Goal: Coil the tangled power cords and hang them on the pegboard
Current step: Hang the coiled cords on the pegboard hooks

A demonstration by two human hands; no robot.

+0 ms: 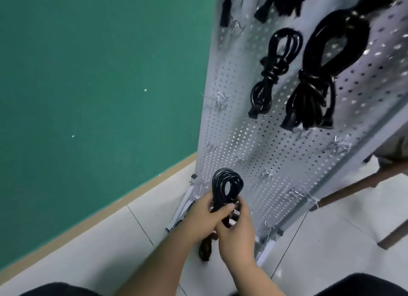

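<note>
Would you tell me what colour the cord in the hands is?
The cord is black, in the head view.

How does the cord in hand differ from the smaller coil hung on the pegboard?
The held cord is gripped by left hand and right hand, off the pegboard; the hung coil hangs on it. The held cord's waist is hidden; the hung coil's is wrapped. Both black.
</note>
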